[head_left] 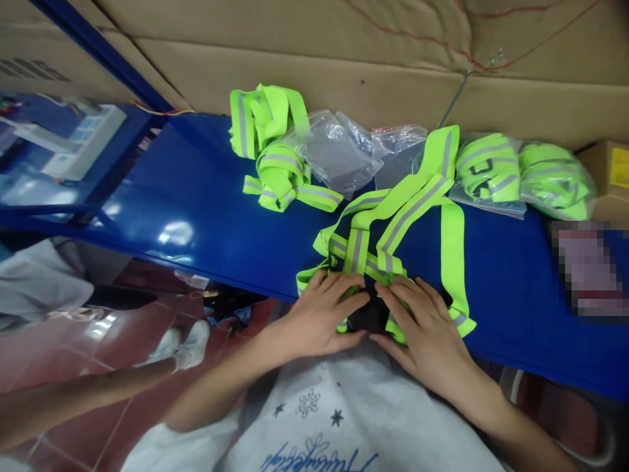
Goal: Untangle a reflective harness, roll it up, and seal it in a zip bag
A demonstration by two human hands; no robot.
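Reflective strap vest at lower centre pressed flat on blue desk by left hand and right hand, fingers spread, nothing gripped. Judged light, limp, tangle-prone; best taken at strap junctions.

Hidden and cut off
The hands cover the vest's near end; a pixelated patch masks part of the bench; the box runs off-frame.

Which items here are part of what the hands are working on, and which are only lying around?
In hand:
- spread reflective vest
- left hand and right hand, both pressing flat on its near edge

Lying about:
- bundled vest
- empty plastic bags
- bagged vests
- cardboard boxes
- blue table
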